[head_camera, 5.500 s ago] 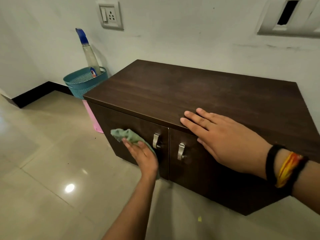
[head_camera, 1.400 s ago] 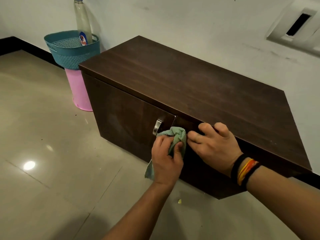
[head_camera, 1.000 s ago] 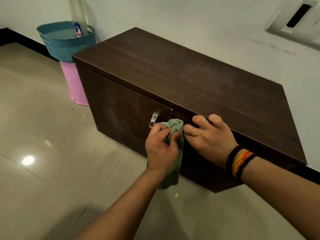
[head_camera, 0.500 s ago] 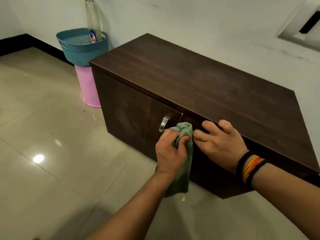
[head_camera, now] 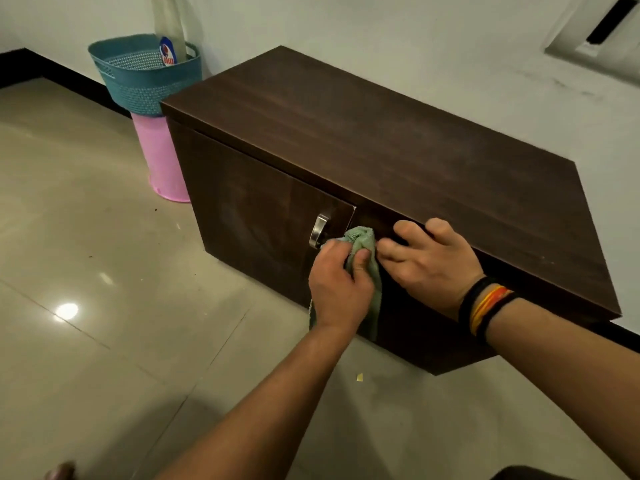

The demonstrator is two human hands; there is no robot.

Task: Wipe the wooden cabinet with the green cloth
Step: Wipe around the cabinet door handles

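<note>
Dark brown wooden cabinet (head_camera: 381, 150) on the tiled floor, against the white wall. Left hand (head_camera: 337, 289) bunches the green cloth (head_camera: 363, 242) in closed fingers against the cabinet front, just right of the curved metal door handle (head_camera: 318, 231); cloth tail hangs below the hand. Right hand (head_camera: 429, 261), fingers curled, grips the top front edge beside the cloth. Teal plastic basket (head_camera: 138, 81) sits on a pink bin (head_camera: 162, 161) at the cabinet's left end.

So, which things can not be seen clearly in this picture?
- Right door handle: head view, hidden behind the left hand, green cloth and right hand.
- Spray bottle top: cut off by the upper edge.
- Bottle label: too small to read.
- Cabinet interior: too dark.
</note>
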